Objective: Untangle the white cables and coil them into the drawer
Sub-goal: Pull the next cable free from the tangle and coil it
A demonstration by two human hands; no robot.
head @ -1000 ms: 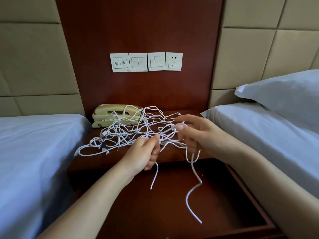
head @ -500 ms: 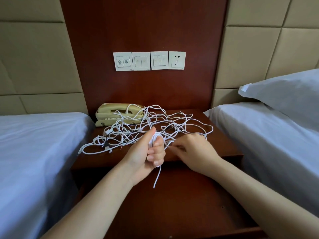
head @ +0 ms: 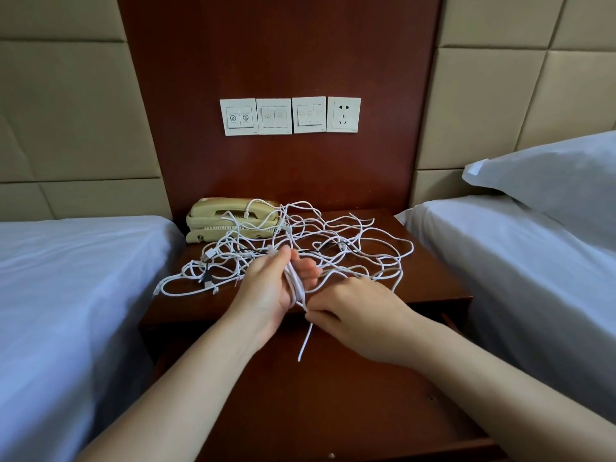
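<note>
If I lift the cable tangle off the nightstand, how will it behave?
The tangle is probably floppy: the end pinched by the right hand hangs limp. Likely light, as thin loops arch up unsupported. It may move as one clump and tug the phone, since loops lie over it.

White cables; beige phone; red-brown nightstand.
</note>
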